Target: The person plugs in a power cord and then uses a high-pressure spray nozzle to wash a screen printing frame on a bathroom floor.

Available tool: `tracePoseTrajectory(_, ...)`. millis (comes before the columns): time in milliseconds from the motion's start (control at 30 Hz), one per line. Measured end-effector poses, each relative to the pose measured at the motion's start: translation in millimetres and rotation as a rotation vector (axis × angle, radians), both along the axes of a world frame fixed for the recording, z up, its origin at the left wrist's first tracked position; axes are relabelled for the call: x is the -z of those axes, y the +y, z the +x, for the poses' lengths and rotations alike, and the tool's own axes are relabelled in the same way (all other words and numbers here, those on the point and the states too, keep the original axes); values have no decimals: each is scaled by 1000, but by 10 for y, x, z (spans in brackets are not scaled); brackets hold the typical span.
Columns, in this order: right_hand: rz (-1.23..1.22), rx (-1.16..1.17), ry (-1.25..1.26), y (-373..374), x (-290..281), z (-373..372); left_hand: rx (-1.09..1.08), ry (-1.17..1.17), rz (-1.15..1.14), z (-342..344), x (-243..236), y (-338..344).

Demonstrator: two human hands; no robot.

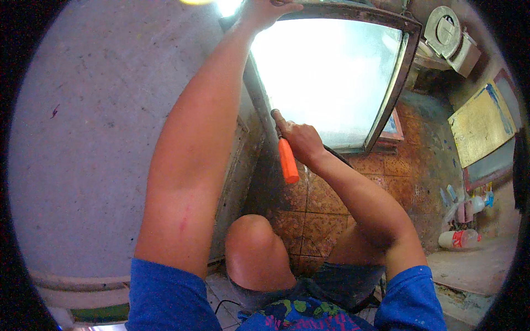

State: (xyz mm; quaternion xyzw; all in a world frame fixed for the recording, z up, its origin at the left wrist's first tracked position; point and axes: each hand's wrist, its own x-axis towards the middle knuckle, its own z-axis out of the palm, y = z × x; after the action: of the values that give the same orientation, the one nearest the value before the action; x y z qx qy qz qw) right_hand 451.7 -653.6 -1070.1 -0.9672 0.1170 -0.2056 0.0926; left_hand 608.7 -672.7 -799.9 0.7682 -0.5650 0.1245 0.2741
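A dark-framed window sash with frosted glass (331,77) leans upright before me, bright with light from behind. My left hand (260,14) grips its upper left corner; the picture's top edge cuts off part of the hand. Lower down, by the left side of the frame, my right hand (301,140) is closed round a tool with a bright orange handle (288,163). The handle sticks out below the fingers, pointing toward me. My fingers hide most of the tool's other end, so its kind cannot be told. A black cable (338,156) shows behind my right wrist.
A grey wall (99,138) stands close on the left. Brown patterned tiles (326,193) cover the floor. On the right are a toilet seat and lid (443,30), a yellowish board (482,126) and a plastic bottle with a red label (459,239). My bare knee (254,251) is below the window.
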Motion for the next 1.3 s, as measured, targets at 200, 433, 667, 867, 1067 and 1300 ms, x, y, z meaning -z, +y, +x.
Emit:
tracePoseTrajectory(200,19,1,14,-1,-17,0,-14,21,11,-29,4,12)
tracePoseTrajectory(433,6,-4,52,-4,23,33,-23,44,29,-100,-40,44)
tracePoseTrajectory(667,48,8,83,-28,44,56,2,6,16,-15,1,4)
tracePoseTrajectory(867,60,-2,88,-41,90,41,6,-14,-9,-10,35,-22)
tracePoseTrajectory(1067,38,1,61,-35,119,45,-6,-21,-11,-27,16,-10)
tracePoseTrajectory(1300,44,5,52,-42,117,61,-34,-6,15,-41,25,-4)
